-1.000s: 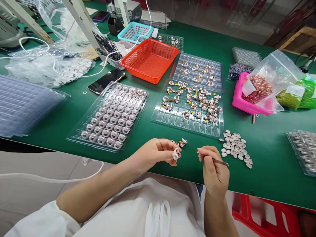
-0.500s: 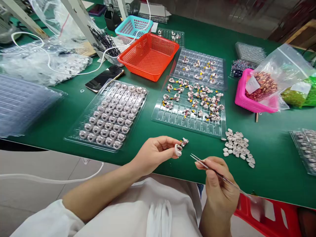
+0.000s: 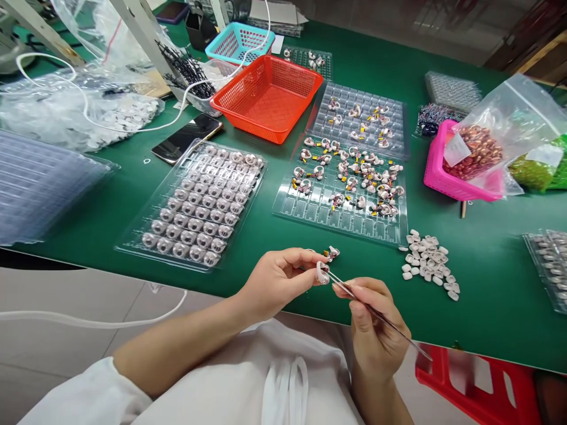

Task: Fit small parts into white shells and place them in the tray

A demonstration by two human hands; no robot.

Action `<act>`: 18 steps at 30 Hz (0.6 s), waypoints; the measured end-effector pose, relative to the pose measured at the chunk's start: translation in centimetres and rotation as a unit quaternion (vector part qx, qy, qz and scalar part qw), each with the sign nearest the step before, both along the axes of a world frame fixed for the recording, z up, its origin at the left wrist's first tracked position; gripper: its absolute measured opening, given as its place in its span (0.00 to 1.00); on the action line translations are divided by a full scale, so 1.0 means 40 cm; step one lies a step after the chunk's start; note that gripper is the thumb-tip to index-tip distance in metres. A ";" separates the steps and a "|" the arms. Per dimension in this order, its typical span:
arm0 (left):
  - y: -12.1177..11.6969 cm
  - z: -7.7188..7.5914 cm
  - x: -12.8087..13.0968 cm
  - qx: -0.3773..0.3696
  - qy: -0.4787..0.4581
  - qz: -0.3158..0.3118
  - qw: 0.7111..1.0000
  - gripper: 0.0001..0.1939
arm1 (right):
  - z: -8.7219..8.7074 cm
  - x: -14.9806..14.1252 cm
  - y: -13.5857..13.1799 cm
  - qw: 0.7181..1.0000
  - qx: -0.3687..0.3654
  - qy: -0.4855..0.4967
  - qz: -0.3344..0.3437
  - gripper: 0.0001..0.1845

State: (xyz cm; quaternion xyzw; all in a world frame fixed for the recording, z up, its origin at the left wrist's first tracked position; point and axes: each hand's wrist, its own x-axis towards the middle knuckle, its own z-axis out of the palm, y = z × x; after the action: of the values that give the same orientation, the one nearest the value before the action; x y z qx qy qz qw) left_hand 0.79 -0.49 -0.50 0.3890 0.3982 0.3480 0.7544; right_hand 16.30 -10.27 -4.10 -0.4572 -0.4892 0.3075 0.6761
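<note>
Between the thumb and fingers of my left hand [image 3: 281, 276] is a small white curved plastic shell [image 3: 323, 273], which looks like an earphone housing. My right hand [image 3: 376, 321] is closed round a pair of metal tweezers [image 3: 385, 319], whose tips reach the shell's opening. Just behind the left fingertips, another small white part with yellow bits [image 3: 332, 254] lies on the green table [image 3: 500, 283]. To the right, a loose pile of small white caps [image 3: 425, 260] is spread out. Beyond the hands, a clear tray [image 3: 301, 206] carries several white parts with wires and yellow tabs.
At left stands a clear tray of round shells [image 3: 190, 206], beside a phone [image 3: 186, 139] and stacked plastic trays [image 3: 44, 183]. Further back are a red basket [image 3: 266, 106] and a blue basket [image 3: 239, 44]. A pink basket [image 3: 436, 168] with a bag of copper-coloured pieces stands right.
The tweezers have been turned from a tucked position in my right hand to point left, then brought to the shell. My left hand keeps its grip on the shell, which has been turned.
</note>
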 end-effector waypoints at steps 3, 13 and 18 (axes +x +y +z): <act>0.002 -0.001 -0.001 0.000 -0.001 -0.002 1.000 0.08 | -0.001 -0.001 0.000 1.000 0.002 0.000 -0.006 0.19; 0.004 0.009 0.001 -0.006 0.000 0.001 1.000 0.07 | -0.004 -0.002 0.006 1.000 -0.004 0.008 -0.013 0.17; 0.000 -0.001 -0.008 0.025 0.029 -0.006 0.999 0.07 | -0.006 -0.003 0.010 0.999 -0.012 0.041 -0.002 0.16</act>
State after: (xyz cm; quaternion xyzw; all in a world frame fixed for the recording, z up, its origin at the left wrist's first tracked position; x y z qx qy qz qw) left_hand 0.47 -0.47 -0.52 0.4201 0.4087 0.3416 0.7347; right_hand 16.17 -9.86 -4.33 -0.4532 -0.4561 0.3306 0.6909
